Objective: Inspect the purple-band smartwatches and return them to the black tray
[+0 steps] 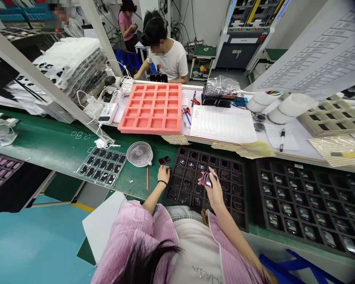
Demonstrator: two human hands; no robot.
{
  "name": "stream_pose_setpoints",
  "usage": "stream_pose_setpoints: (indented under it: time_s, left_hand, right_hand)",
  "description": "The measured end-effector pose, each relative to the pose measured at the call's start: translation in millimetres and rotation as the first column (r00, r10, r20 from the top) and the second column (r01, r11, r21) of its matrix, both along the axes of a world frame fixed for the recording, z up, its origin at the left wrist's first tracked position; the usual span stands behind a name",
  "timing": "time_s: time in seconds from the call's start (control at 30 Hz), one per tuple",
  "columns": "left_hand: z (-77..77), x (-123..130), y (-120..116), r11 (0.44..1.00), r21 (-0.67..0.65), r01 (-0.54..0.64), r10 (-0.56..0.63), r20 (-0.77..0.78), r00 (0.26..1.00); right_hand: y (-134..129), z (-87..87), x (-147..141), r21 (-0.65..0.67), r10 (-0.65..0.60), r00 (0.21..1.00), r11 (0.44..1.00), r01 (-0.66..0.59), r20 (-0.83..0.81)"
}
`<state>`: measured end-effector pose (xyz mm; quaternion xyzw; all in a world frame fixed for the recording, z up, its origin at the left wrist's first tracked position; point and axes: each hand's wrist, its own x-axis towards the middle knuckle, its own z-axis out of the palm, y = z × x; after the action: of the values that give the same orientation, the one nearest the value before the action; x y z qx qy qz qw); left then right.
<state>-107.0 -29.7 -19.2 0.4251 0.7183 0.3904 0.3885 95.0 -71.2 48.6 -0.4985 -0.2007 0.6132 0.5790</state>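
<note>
Several purple-edged watch cases (207, 180) sit stacked in my right hand (214, 189), with its fingers closed round them above a black compartment tray (192, 173). My left hand (163, 174) rests on the green bench just left of that tray. Its fingers are loosely bent and apart, close to two small dark watch cases (165, 160) lying side by side on the bench. In the tray, many compartments hold dark square watch parts, and a few show white round marks. Whatever lies under my left palm is hidden.
A small white fan (139, 154), an orange stick (147, 178) and a clear tray of black parts (102, 165) are on the left. A second black tray (313, 201) stands right. A pink foam tray (150, 108) and paper sheets (223, 123) occupy the shelf; a co-worker (174, 59) sits opposite.
</note>
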Motion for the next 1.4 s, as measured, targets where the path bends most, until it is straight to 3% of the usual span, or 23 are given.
stream_pose_setpoints:
  time_s: [0.2,0.33,0.47,0.6,0.7,0.83,1.03,1.23,1.4]
  left_hand:
    - [-32.9,3.2,12.2,0.988,-0.136,-0.071,0.064,-0.056,0.996]
    - [-38.8,-4.5,17.6,0.987,-0.143,-0.073,0.063,-0.068,0.996]
    - [-17.9,0.3,22.1,0.999,-0.011,-0.048,0.048,-0.035,0.998]
    - [20.1,47.3,16.2,0.982,0.185,0.031,-0.043,0.06,0.997]
    - [47.7,89.3,3.9,0.932,0.359,0.04,-0.153,0.294,0.944]
    - [72.7,117.6,-10.0,0.935,0.348,-0.06,-0.131,0.5,0.856]
    - [81.8,122.0,-14.5,0.941,0.328,-0.086,-0.096,0.502,0.859]
    - [83.6,125.6,-17.6,0.923,0.377,-0.079,-0.076,0.381,0.921]
    - [87.5,127.7,-25.6,0.91,0.416,0.001,-0.122,0.266,0.956]
  right_hand:
    - [-1.9,5.6,-1.9,-0.021,0.017,0.999,1.0,-0.018,-0.046]
    - [0.2,8.0,-4.7,-0.006,0.02,0.998,1.0,-0.02,-0.067]
    - [4.1,9.7,-7.8,0.008,-0.008,0.994,1.0,0.009,-0.11]
    - [9.4,13.7,-13.3,0.037,-0.063,0.989,0.997,0.068,-0.135]
    - [13.4,18.3,-16.1,0.067,-0.111,0.983,0.99,0.122,-0.144]
    - [16.7,23.5,-16.6,0.091,-0.205,0.971,0.972,0.217,-0.12]
    - [15.2,24.5,-18.4,0.108,-0.223,0.974,0.968,0.227,-0.049]
    - [11.2,24.2,-22.8,0.096,-0.217,0.976,0.971,0.217,-0.009]
    - [10.7,25.7,-21.5,0.095,-0.264,0.964,0.96,0.264,-0.005]
